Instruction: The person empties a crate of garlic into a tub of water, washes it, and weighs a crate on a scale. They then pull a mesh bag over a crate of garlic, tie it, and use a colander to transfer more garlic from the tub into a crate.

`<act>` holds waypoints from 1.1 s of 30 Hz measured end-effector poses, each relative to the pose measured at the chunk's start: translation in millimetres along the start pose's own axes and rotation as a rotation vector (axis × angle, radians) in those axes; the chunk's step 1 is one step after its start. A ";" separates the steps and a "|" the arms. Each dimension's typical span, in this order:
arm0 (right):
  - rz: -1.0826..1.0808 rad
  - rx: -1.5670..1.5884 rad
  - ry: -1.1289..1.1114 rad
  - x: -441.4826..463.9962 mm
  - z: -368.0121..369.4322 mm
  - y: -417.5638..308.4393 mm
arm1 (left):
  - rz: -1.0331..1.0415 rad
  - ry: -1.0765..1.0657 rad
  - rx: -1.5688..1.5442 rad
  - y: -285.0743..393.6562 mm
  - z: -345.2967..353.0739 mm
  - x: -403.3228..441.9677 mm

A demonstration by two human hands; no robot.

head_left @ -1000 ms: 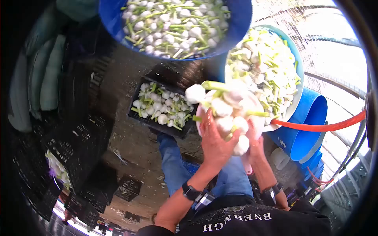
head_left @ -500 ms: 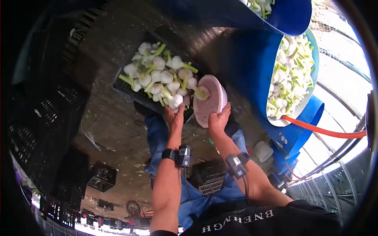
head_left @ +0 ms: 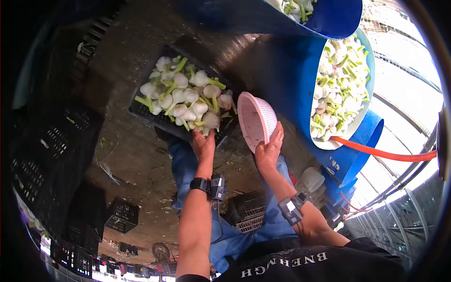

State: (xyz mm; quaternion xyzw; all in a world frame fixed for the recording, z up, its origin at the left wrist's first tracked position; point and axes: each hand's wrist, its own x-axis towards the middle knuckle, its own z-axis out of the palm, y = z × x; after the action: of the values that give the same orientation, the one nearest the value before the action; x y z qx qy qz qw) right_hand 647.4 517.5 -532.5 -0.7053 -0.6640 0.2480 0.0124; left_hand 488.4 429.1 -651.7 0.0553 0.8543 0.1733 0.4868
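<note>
My right hand (head_left: 269,149) grips the near rim of a pink plastic colander (head_left: 250,123), thumb at the rim and fingers around the outer wall. The colander is tilted on its side with its bare interior facing left. A black crate (head_left: 149,114) to its left holds a heap of white garlic bulbs (head_left: 190,95) with cut green stems. My left hand (head_left: 204,144) is at the crate's near edge, thumb and fingers apart, its fingertips against the nearest bulbs and partly hidden.
Blue barrels stand at the right; one (head_left: 300,94) lies tilted, full of garlic (head_left: 340,84), with an orange hose (head_left: 380,151) at its mouth. Black crates (head_left: 51,141) are stacked at the left. Another crate (head_left: 246,211) sits between my legs.
The colander has turned and moved slightly right, away from the crate; the bulb seen in it before no longer shows there. My left hand has drawn back slightly from the white bulb it cupped.
</note>
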 end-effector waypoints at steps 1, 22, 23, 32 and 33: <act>0.011 0.002 -0.002 -0.5 -3.2 0.6 | -0.076 -0.012 0.001 4.8 0.9 -3.9; 0.423 0.716 0.184 55.1 -249.6 33.5 | -0.388 -0.149 -0.598 81.7 123.2 54.9; 0.429 0.714 0.184 58.8 -251.5 37.8 | -0.359 -0.101 -0.517 71.0 131.7 59.4; 0.528 0.733 0.266 85.5 -288.7 66.6 | -0.406 -0.238 -0.910 10.0 131.5 34.9; 0.531 0.729 0.262 86.4 -293.7 73.1 | -0.412 -0.236 -0.910 8.4 136.3 36.0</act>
State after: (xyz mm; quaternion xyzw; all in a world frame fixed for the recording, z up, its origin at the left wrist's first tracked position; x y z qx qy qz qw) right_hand 822.6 681.9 -329.3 -0.8256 -0.3230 0.3687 0.2794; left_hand 585.0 479.5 -741.6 -0.3125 0.6248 0.4207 0.5789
